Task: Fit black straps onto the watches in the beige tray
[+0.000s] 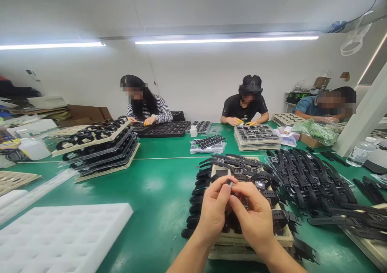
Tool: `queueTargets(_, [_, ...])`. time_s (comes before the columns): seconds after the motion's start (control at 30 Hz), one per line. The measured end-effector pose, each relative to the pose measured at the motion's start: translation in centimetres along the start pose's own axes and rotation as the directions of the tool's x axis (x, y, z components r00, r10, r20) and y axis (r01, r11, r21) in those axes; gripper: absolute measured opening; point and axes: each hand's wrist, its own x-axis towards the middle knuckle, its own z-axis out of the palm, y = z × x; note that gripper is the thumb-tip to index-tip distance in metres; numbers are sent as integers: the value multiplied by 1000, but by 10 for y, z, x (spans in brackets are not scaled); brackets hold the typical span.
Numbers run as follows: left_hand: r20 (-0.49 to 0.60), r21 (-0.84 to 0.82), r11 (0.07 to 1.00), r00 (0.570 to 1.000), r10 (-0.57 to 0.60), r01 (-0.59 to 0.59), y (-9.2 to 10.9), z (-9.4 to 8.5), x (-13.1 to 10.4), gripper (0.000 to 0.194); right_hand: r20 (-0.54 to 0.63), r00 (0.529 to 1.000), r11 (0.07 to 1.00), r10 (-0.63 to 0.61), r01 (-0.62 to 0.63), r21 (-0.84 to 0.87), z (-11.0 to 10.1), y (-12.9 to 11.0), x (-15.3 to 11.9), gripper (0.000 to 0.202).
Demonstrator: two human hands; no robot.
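My left hand (pixel 213 206) and my right hand (pixel 252 212) meet at the fingertips over a stack of trays. Pinched between them is a small dark piece with a shiny edge (pixel 230 183), seemingly a black watch; the fingers cover most of it. Below lies a beige tray (pixel 284 240) of watches with black straps (pixel 255 170), whose ends stick out past the sides. A grey slot (pixel 222 172) in the tray shows just beyond my left fingers.
More black-strapped watches (pixel 302 176) lie to the right, near a clear bottle (pixel 361 152). A white foam tray (pixel 66 228) fills the near left, with stacked trays (pixel 102 152) behind it. Three people work across the green table (pixel 151 196), one behind a tray stack (pixel 256 138).
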Motion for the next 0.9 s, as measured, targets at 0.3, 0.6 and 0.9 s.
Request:
queueTargets(0.3, [250, 158, 944, 913, -322, 290, 7, -6, -2, 55, 302, 934, 975, 192, -216, 50, -40, -17, 30, 25])
queueTargets(0.6, [341, 217, 901, 836, -430, 375, -7, 7, -7, 54, 117, 938, 937, 327, -338, 85, -49, -22, 39, 30])
queueTargets(0.9, [272, 195, 922, 885, -377, 333, -2, -5, -2, 57, 442, 865, 964, 237, -264, 0, -59, -29, 45, 14])
